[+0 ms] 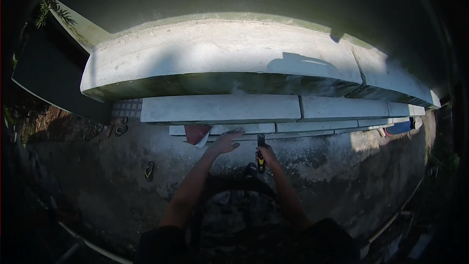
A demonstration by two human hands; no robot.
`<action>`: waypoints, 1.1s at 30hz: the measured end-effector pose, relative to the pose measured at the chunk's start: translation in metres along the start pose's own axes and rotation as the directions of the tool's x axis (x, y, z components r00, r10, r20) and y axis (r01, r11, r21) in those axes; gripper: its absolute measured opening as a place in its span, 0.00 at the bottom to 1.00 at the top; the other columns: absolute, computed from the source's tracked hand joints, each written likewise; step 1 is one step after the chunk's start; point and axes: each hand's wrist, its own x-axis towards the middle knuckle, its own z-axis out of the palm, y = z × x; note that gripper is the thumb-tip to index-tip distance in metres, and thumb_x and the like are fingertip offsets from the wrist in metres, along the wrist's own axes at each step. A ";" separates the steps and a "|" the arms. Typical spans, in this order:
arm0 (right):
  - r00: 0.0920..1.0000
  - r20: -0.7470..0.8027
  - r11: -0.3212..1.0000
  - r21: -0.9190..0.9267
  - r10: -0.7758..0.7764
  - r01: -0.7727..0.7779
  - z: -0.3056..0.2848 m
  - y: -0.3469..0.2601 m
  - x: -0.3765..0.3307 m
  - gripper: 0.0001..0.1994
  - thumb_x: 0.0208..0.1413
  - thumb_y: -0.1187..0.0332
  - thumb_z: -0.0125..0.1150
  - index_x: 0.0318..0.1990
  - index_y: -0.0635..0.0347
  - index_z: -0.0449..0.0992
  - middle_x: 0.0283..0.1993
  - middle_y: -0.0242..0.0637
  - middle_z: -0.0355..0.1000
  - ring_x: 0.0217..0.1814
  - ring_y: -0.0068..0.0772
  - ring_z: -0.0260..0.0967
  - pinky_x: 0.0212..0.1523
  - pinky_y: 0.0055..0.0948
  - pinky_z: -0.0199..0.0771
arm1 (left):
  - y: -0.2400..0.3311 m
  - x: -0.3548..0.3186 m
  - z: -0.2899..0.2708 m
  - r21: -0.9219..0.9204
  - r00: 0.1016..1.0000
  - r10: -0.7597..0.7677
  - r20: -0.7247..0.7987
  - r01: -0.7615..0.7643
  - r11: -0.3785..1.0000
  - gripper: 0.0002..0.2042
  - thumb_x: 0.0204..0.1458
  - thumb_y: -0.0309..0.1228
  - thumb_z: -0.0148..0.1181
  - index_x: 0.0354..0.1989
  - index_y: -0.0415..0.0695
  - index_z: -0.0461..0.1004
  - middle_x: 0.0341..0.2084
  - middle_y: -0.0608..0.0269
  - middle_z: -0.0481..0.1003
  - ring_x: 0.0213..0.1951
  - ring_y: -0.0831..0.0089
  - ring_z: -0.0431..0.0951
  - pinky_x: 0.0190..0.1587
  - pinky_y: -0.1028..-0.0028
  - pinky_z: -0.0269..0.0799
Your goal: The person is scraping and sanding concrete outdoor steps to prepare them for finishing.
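Note:
My left hand reaches to the edge of a low pale step, its fingers stretched out and the thumb apart. It looks empty; whether the fingertips touch the step I cannot tell. My right hand is closed round a slim black-and-yellow hand tool, held upright with its dark end pointing toward the steps. The exact kind of tool is too small to make out. Just left of my left hand, a dark red sheet with a white underside lies over the step's edge, one corner folded.
Broader pale steps rise ahead toward a long ledge against the wall. A flip-flop lies on the stained concrete floor to the left, and more footwear farther off. Something blue rests at the far right.

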 end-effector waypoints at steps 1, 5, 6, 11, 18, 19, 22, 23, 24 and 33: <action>0.998 0.043 0.998 0.056 -0.045 0.043 -0.002 0.007 -0.005 0.07 0.50 0.71 0.51 0.35 0.61 0.62 0.21 0.35 0.64 0.18 0.30 0.64 0.21 0.34 0.71 | 0.001 -0.008 -0.007 -0.036 0.998 0.027 -0.048 -0.029 0.999 0.27 0.43 0.31 0.58 0.55 0.48 0.63 0.57 0.46 0.58 0.60 0.54 0.55 0.59 0.66 0.55; 0.990 0.119 0.967 0.252 -0.076 0.044 0.005 0.012 -0.026 0.13 0.47 0.75 0.54 0.41 0.64 0.61 0.27 0.39 0.64 0.27 0.32 0.67 0.31 0.39 0.76 | -0.011 -0.052 -0.005 0.066 0.975 -0.010 -0.223 0.026 0.997 0.20 0.43 0.26 0.56 0.48 0.46 0.68 0.53 0.48 0.62 0.56 0.54 0.60 0.56 0.64 0.58; 0.990 0.123 0.966 0.255 -0.074 0.041 0.006 0.013 -0.031 0.13 0.47 0.75 0.54 0.41 0.64 0.61 0.27 0.39 0.64 0.27 0.32 0.67 0.31 0.39 0.76 | -0.012 -0.061 -0.003 0.196 0.901 0.021 -0.433 0.071 0.978 0.22 0.42 0.27 0.58 0.50 0.47 0.67 0.53 0.49 0.61 0.56 0.53 0.60 0.56 0.62 0.56; 0.987 0.156 0.954 0.300 -0.047 -0.002 0.011 0.023 -0.033 0.20 0.47 0.76 0.55 0.49 0.60 0.58 0.27 0.38 0.64 0.27 0.33 0.68 0.31 0.39 0.77 | -0.001 -0.081 -0.025 0.211 0.457 0.000 -0.889 0.408 0.888 0.30 0.39 0.33 0.62 0.55 0.46 0.61 0.57 0.46 0.54 0.58 0.46 0.54 0.56 0.55 0.53; 0.987 0.106 0.949 -0.278 -0.123 0.149 0.044 0.025 -0.035 0.22 0.49 0.69 0.57 0.52 0.61 0.59 0.23 0.35 0.66 0.20 0.26 0.66 0.18 0.26 0.65 | -0.038 -0.091 -0.041 0.205 0.477 -0.113 -0.871 0.564 0.800 0.31 0.42 0.39 0.59 0.55 0.42 0.58 0.57 0.40 0.52 0.59 0.42 0.49 0.58 0.50 0.45; 0.983 0.112 0.946 -0.274 -0.146 0.172 0.048 0.027 -0.030 0.21 0.48 0.70 0.56 0.51 0.61 0.62 0.21 0.33 0.65 0.18 0.24 0.64 0.17 0.25 0.63 | -0.036 -0.086 -0.043 0.289 0.518 -0.062 -0.853 0.568 0.771 0.30 0.43 0.38 0.58 0.55 0.42 0.59 0.57 0.41 0.52 0.59 0.43 0.49 0.58 0.50 0.44; 0.979 0.163 0.955 -0.248 -0.126 0.164 0.058 0.030 -0.027 0.24 0.46 0.73 0.54 0.55 0.61 0.61 0.22 0.33 0.65 0.18 0.24 0.64 0.17 0.24 0.63 | -0.023 -0.086 -0.036 0.329 0.644 -0.018 -0.765 0.415 0.848 0.27 0.44 0.36 0.57 0.55 0.43 0.59 0.57 0.43 0.52 0.59 0.44 0.49 0.58 0.50 0.44; 0.979 0.162 0.956 -0.243 -0.128 0.165 0.065 0.026 -0.031 0.24 0.46 0.73 0.54 0.55 0.61 0.61 0.22 0.33 0.65 0.18 0.24 0.64 0.17 0.24 0.63 | -0.021 -0.087 -0.031 0.335 0.659 -0.008 -0.752 0.393 0.857 0.30 0.43 0.34 0.58 0.57 0.48 0.57 0.58 0.43 0.51 0.61 0.46 0.48 0.59 0.53 0.44; 0.972 0.151 0.946 -0.245 -0.180 0.213 0.073 0.022 -0.035 0.26 0.45 0.74 0.54 0.56 0.60 0.62 0.22 0.33 0.64 0.18 0.24 0.64 0.18 0.25 0.64 | -0.019 -0.085 -0.027 0.340 0.662 -0.005 -0.749 0.390 0.856 0.30 0.43 0.34 0.58 0.57 0.48 0.57 0.58 0.43 0.51 0.61 0.46 0.48 0.59 0.53 0.44; 0.751 -0.115 0.506 -0.803 -0.650 0.315 0.050 0.019 -0.021 0.29 0.39 0.76 0.57 0.56 0.56 0.64 0.29 0.49 0.71 0.32 0.51 0.70 0.35 0.40 0.71 | -0.033 -0.091 -0.046 0.302 0.654 0.004 -0.757 0.344 0.889 0.31 0.40 0.34 0.60 0.55 0.40 0.58 0.55 0.40 0.55 0.58 0.44 0.53 0.57 0.53 0.49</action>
